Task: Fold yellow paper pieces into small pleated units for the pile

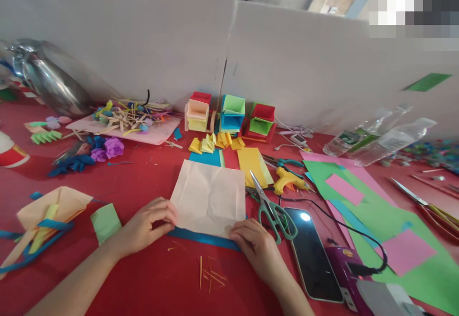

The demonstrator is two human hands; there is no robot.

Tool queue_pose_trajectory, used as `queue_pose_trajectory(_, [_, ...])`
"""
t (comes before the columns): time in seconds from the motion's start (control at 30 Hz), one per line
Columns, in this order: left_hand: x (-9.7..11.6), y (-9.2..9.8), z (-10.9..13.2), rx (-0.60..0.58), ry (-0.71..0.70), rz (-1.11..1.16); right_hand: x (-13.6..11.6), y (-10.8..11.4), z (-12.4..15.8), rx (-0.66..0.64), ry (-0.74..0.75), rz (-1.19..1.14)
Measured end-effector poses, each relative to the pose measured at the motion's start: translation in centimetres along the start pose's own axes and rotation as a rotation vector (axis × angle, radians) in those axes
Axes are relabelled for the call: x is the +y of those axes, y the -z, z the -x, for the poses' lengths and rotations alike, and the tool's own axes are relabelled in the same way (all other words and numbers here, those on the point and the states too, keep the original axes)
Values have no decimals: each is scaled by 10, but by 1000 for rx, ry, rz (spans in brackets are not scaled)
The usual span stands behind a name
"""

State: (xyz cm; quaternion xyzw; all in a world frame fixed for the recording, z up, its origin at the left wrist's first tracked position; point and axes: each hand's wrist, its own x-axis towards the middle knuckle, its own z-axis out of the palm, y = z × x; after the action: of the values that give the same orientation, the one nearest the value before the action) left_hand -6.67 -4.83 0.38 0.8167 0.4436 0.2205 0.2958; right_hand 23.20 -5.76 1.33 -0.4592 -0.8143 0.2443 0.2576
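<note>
A creased, pale peach paper sheet lies on the red table in front of me, over a blue strip that shows along its near edge. At the sheet's left edge, my left hand pinches the paper between thumb and fingers. My right hand has its fingers together on the near right corner, closed on the paper. Green-handled scissors lie just right of the sheet, blades pointing away. Beyond the sheet are yellow paper sheets and small folded yellow pieces.
At the right lie a phone, a purple power strip, a yellow glue gun and green paper. Folded paper boxes stand at the back. A metal jug and a paper cone are at left.
</note>
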Motion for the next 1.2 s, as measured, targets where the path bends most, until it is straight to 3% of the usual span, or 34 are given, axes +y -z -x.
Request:
queue_pose_trajectory(0.3, [7, 1, 0, -128, -67, -61, 2, -1, 12, -4, 19, 22])
queue_pose_trajectory(0.53, [8, -4, -3, -48, -114, -112, -3, -7, 20, 61, -27, -1])
queue_pose_trajectory(0.73, [9, -10, -3, -1, -43, -141, -14, -16, 4, 14, 19, 222])
queue_pose_trajectory(0.9, [26, -10, -19, -72, -92, -243, -17, -18, -17, -19, 58, 351])
queue_pose_trajectory(1.03, [34, -14, -35, -117, -153, -289, -7, -18, -17, -10, 33, 228])
queue_pose_trajectory(1.2, [26, -20, -30, -107, -134, -255, 0, -18, -6, 56, 1, -3])
